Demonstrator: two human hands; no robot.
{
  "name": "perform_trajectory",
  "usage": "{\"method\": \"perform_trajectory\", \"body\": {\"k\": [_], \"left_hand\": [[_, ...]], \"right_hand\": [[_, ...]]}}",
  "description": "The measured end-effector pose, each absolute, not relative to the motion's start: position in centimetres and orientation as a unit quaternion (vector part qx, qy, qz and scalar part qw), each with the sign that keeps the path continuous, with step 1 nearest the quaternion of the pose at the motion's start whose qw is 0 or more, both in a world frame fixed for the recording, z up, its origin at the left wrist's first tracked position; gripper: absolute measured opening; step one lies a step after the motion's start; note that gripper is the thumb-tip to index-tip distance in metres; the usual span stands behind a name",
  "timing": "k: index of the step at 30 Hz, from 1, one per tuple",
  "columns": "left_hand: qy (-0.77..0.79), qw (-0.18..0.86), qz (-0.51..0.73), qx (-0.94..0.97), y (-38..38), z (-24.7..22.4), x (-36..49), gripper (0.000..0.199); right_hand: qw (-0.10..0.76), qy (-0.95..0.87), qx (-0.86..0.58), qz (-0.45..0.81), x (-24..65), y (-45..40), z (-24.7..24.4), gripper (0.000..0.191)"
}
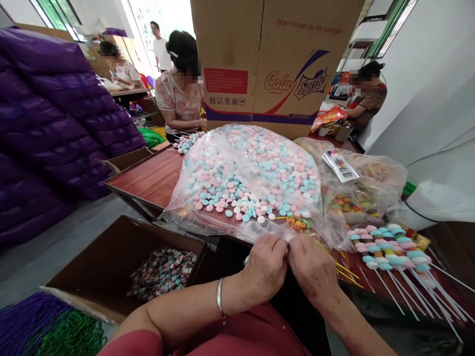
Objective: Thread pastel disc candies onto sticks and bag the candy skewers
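My left hand (264, 269) and my right hand (312, 269) meet at the table's near edge, fingers closed and fingertips together. What they pinch is hidden behind the knuckles; a bit of pale blue and white shows beside my left hand. Just beyond them, a large clear plastic bag (208, 168) spills pink, blue and white candies (254, 210) onto the table. Small orange and green rings (299, 223) lie close to my right hand, with yellow sticks (349, 274) further right. Skewers of candies (389, 247) on white sticks are piled at the right.
An open cardboard box (85, 257) at lower left holds finished-looking candy skewers (163, 272). A tall carton (230, 59) stands behind the bag. Another bag of colored rings (352, 205) sits right, under printed packets (340, 166). Purple bundles (48, 113) are stacked left. Several people work beyond.
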State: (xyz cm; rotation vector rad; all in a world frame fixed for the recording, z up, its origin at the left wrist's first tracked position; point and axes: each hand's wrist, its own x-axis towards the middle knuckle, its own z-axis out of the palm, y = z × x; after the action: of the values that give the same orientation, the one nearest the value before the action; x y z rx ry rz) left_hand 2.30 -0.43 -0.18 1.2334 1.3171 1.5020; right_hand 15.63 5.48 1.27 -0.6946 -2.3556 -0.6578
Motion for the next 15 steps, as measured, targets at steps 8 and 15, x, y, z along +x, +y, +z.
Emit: {"method": "perform_trajectory", "body": {"k": [8,15], "left_hand": [[0.497,0.409,0.612,0.459,-0.9,-0.7,2.1,0.040],[0.331,0.563,0.702,0.285,-1.4,2.4,-1.3,0.053]], "right_hand": [[0.487,-0.814,-0.310,-0.062,12.7,4.7,3.1,0.015],[0.457,-0.840,-0.284,0.071,12.0,2.0,2.1,0.018]]}}
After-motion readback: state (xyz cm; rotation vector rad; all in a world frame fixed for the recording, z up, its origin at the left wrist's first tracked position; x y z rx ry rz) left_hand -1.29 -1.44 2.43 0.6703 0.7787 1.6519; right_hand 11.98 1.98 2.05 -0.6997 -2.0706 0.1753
